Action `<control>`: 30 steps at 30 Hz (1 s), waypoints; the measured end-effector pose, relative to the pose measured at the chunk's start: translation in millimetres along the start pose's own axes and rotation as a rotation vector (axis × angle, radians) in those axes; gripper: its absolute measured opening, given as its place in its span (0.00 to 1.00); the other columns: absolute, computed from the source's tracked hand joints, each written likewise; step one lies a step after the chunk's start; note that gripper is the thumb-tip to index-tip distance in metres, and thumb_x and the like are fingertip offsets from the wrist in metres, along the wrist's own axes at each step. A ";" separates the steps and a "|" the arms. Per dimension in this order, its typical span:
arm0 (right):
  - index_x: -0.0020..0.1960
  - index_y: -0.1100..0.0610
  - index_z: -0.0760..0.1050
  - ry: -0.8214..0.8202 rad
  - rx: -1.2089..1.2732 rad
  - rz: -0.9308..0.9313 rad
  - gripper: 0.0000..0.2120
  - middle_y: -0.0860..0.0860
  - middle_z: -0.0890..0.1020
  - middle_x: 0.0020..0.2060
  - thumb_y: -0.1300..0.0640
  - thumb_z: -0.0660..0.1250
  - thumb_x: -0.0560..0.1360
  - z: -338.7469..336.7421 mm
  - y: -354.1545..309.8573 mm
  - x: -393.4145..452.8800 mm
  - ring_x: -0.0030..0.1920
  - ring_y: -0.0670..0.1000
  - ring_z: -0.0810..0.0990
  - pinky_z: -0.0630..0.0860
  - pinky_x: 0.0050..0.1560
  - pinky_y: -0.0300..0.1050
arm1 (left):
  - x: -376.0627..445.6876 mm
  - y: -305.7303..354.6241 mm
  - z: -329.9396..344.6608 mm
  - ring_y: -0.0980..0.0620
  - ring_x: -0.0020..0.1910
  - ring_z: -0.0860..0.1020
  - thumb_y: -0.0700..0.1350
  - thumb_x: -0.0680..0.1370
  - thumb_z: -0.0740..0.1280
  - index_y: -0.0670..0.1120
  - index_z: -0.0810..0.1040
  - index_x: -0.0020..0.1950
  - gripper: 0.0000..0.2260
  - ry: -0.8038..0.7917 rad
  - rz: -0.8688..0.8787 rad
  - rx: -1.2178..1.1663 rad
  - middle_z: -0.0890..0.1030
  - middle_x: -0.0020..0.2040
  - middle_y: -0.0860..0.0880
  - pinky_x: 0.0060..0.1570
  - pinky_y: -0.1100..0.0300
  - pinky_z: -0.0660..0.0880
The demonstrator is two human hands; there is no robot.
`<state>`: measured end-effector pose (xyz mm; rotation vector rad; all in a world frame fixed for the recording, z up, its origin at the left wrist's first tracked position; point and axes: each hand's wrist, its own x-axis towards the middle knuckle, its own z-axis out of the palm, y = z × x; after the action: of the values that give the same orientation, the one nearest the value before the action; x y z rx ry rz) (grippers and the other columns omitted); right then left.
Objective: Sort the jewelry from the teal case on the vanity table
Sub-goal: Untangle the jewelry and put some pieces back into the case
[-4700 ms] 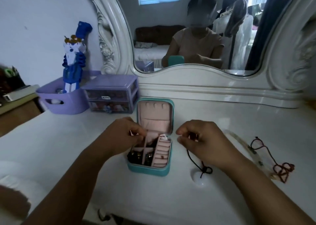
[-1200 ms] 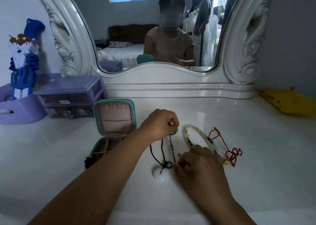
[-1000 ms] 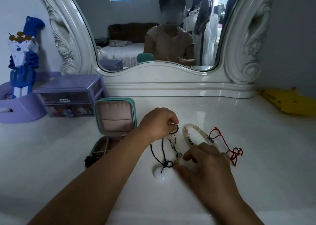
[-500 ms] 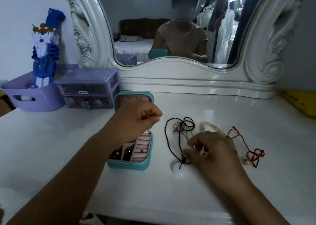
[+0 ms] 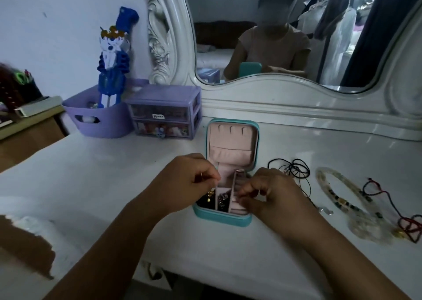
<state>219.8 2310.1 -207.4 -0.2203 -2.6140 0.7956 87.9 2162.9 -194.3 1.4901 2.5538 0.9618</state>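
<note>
The teal case (image 5: 219, 217) stands open in the middle of the white vanity table (image 5: 114, 185), its pink-lined lid (image 5: 231, 144) upright. Dark and gold jewelry (image 5: 209, 198) fills its left compartments. My left hand (image 5: 182, 183) hovers over the case's left side with curled fingers, pinching a small gold piece. My right hand (image 5: 271, 192) is over the pink ring rolls, fingertips drawn together; whether they hold anything is blurred. To the right of the case lie a black cord necklace (image 5: 294, 169), a pale beaded strand (image 5: 331, 190) and a red cord (image 5: 388, 199).
A purple drawer box (image 5: 164, 112) and a purple basket (image 5: 100, 119) holding a blue figure (image 5: 113, 57) stand at the back left. The ornate white mirror (image 5: 296, 99) runs along the back. A wooden shelf (image 5: 27, 126) is at the far left.
Both hands left the black cord necklace, which now lies on the table, and moved left onto the open case. The view swung left with them.
</note>
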 end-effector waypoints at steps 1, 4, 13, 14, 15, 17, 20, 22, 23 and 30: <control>0.38 0.49 0.82 -0.023 0.002 0.004 0.03 0.38 0.74 0.32 0.57 0.73 0.66 -0.3 0.0 2.1 0.38 0.40 0.73 0.71 0.44 0.41 | -1.0 0.2 1.4 0.58 0.39 0.77 0.42 0.71 0.70 0.50 0.82 0.41 0.04 -0.001 0.018 -0.006 0.77 0.39 0.56 0.40 0.67 0.72; 0.38 0.49 0.83 -0.076 0.005 0.017 0.04 0.40 0.76 0.32 0.57 0.74 0.66 -3.6 -1.0 6.3 0.38 0.40 0.75 0.70 0.41 0.35 | -2.8 3.3 7.2 0.58 0.38 0.76 0.43 0.71 0.71 0.50 0.83 0.42 0.03 -0.013 0.057 -0.018 0.74 0.38 0.57 0.41 0.63 0.74; 0.39 0.48 0.83 -0.139 0.038 0.053 0.06 0.40 0.76 0.33 0.59 0.73 0.66 -3.8 0.3 8.2 0.42 0.40 0.76 0.70 0.40 0.29 | -2.3 19.6 15.0 0.53 0.43 0.76 0.49 0.70 0.68 0.53 0.84 0.47 0.08 -0.090 -0.037 0.186 0.77 0.41 0.53 0.42 0.60 0.70; 0.38 0.48 0.83 -0.135 0.046 0.055 0.07 0.40 0.76 0.33 0.60 0.73 0.66 -3.7 0.1 7.9 0.41 0.39 0.76 0.69 0.39 0.28 | -1.5 22.2 16.0 0.52 0.44 0.76 0.49 0.70 0.68 0.53 0.84 0.48 0.09 -0.089 -0.022 0.237 0.78 0.42 0.52 0.43 0.59 0.70; 0.38 0.48 0.83 -0.132 0.051 0.055 0.07 0.40 0.76 0.33 0.60 0.73 0.66 -3.9 -0.2 7.7 0.41 0.38 0.75 0.68 0.39 0.27 | -0.7 24.4 16.7 0.50 0.45 0.77 0.48 0.70 0.67 0.52 0.84 0.48 0.09 -0.084 -0.015 0.266 0.80 0.44 0.51 0.45 0.58 0.70; 0.39 0.48 0.83 -0.134 0.055 0.056 0.06 0.41 0.76 0.33 0.60 0.73 0.66 -4.2 0.6 6.7 0.40 0.37 0.75 0.68 0.39 0.28 | 1.3 25.3 17.3 0.50 0.47 0.77 0.47 0.70 0.67 0.52 0.83 0.48 0.09 -0.092 -0.009 0.271 0.81 0.46 0.51 0.48 0.57 0.70; 0.39 0.48 0.82 -0.142 0.046 0.056 0.05 0.42 0.75 0.35 0.58 0.73 0.67 -4.9 0.3 3.6 0.40 0.37 0.74 0.68 0.39 0.29 | 1.9 22.7 10.9 0.53 0.43 0.78 0.48 0.69 0.70 0.52 0.83 0.45 0.06 -0.119 0.003 0.202 0.78 0.41 0.54 0.46 0.59 0.72; 0.40 0.49 0.81 -0.090 0.058 0.060 0.05 0.43 0.76 0.37 0.58 0.73 0.67 -6.0 -0.9 2.5 0.39 0.36 0.74 0.67 0.38 0.27 | 2.4 22.9 1.3 0.55 0.40 0.78 0.48 0.68 0.73 0.52 0.83 0.42 0.04 -0.083 -0.034 0.052 0.78 0.40 0.53 0.44 0.57 0.76; 0.42 0.51 0.80 -0.037 0.105 0.079 0.06 0.43 0.77 0.38 0.60 0.73 0.67 -6.8 -2.7 2.7 0.39 0.34 0.74 0.67 0.38 0.26 | 3.1 25.0 -4.6 0.56 0.38 0.78 0.47 0.68 0.73 0.53 0.82 0.40 0.03 -0.062 -0.045 -0.026 0.78 0.40 0.53 0.42 0.57 0.76; 0.52 0.60 0.77 -0.080 1.014 0.111 0.14 0.62 0.80 0.37 0.72 0.67 0.69 -16.6 -23.1 5.7 0.32 0.49 0.78 0.75 0.34 0.39 | 17.6 58.5 -23.8 0.63 0.35 0.77 0.46 0.70 0.71 0.54 0.80 0.40 0.03 0.108 0.070 -0.215 0.79 0.35 0.56 0.36 0.73 0.70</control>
<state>220.7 2300.8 -180.0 -0.0311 -1.9429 2.0419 116.1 2185.6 -139.7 1.5136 2.3866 1.3133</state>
